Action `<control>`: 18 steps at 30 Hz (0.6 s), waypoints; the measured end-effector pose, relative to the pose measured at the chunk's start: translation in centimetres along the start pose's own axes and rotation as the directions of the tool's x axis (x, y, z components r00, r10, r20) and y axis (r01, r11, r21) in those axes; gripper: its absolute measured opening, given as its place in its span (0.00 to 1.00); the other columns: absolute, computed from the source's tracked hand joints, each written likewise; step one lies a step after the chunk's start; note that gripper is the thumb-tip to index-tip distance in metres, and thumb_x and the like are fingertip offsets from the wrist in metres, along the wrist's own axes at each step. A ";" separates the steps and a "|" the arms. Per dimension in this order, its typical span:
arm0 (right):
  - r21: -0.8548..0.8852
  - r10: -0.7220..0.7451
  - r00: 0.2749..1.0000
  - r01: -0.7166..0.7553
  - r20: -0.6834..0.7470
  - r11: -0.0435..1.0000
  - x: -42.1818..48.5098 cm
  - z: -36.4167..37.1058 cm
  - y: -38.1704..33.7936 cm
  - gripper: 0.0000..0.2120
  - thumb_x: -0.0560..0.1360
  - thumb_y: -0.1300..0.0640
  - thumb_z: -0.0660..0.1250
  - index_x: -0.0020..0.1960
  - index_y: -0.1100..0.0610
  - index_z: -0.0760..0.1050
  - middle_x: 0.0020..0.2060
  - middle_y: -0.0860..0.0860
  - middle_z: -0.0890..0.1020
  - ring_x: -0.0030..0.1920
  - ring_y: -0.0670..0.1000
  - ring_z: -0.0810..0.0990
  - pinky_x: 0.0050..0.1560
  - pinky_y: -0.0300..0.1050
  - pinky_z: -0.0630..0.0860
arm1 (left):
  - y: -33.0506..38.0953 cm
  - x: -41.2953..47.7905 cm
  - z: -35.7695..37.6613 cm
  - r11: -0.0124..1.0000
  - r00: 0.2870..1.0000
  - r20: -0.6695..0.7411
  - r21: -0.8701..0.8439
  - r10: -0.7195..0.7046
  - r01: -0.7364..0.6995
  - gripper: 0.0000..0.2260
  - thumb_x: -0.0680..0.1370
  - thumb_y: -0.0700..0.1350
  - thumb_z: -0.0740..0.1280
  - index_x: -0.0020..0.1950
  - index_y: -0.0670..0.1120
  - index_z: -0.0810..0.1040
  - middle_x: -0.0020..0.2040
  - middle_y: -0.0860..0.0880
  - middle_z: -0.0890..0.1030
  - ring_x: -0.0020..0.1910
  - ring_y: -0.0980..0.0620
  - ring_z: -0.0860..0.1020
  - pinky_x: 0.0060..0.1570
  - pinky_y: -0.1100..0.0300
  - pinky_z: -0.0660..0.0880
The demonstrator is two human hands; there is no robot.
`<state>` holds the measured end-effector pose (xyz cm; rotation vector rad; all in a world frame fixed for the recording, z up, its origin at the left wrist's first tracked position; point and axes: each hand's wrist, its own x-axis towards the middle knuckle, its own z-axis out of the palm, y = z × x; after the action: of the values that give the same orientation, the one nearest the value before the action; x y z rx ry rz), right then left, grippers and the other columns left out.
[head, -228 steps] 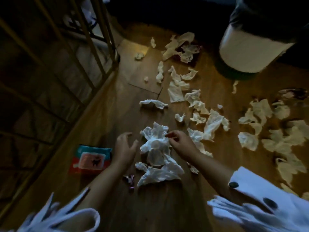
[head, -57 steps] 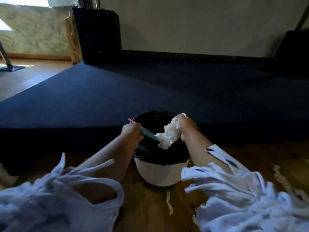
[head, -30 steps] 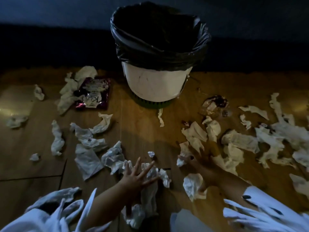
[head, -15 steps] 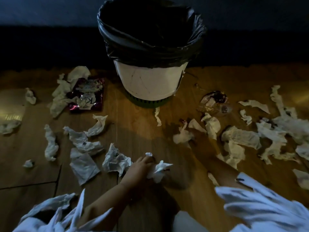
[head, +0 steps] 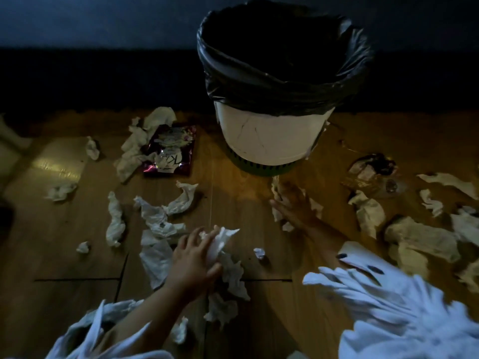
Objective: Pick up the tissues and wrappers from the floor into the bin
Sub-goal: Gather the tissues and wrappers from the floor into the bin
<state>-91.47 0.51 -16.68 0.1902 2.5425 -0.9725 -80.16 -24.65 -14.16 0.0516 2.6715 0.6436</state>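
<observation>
- Tissues (head: 153, 216) and a purple wrapper (head: 171, 151) lie scattered over the wooden floor (head: 233, 182) around the black-lined bin (head: 272, 141); most of the job looks undone.
- Left hand (head: 193, 257) clutches a white tissue wad (head: 220, 242) at floor level.
- Right hand (head: 293, 203) rests on tissues just before the bin; too blurred to tell its grip.
</observation>
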 end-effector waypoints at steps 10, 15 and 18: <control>-0.531 -0.352 0.840 0.536 0.414 0.656 -6.1 5.6 0.7 0.38 0.63 0.29 0.54 0.70 0.42 0.59 0.74 0.48 0.59 0.74 0.61 0.53 0.69 0.69 0.57 | -0.6 -1.9 3.7 0.945 0.968 0.247 0.306 0.035 -0.112 0.36 0.75 0.59 0.62 0.73 0.64 0.39 0.77 0.50 0.37 0.75 0.40 0.38 0.72 0.40 0.45; -0.592 -0.487 0.820 0.561 0.300 0.579 -8.3 5.7 2.6 0.21 0.72 0.48 0.52 0.62 0.53 0.67 0.59 0.51 0.79 0.60 0.55 0.74 0.55 0.51 0.78 | -0.9 -2.6 3.2 0.910 0.971 0.178 0.354 0.160 -0.215 0.37 0.55 0.61 0.78 0.59 0.55 0.69 0.55 0.49 0.79 0.51 0.48 0.80 0.39 0.56 0.80; -0.492 -0.488 0.847 0.522 0.208 0.697 -7.8 5.2 2.3 0.12 0.78 0.56 0.57 0.61 0.54 0.69 0.57 0.53 0.77 0.56 0.54 0.76 0.59 0.51 0.74 | -0.5 -2.3 3.6 0.945 0.968 0.160 0.236 0.193 -0.228 0.28 0.74 0.49 0.67 0.72 0.52 0.59 0.70 0.49 0.63 0.68 0.48 0.65 0.63 0.56 0.68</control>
<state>-82.09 -1.04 -18.30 -0.7364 2.7399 -0.3681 -76.63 -23.79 -16.46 0.4419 2.6193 0.3414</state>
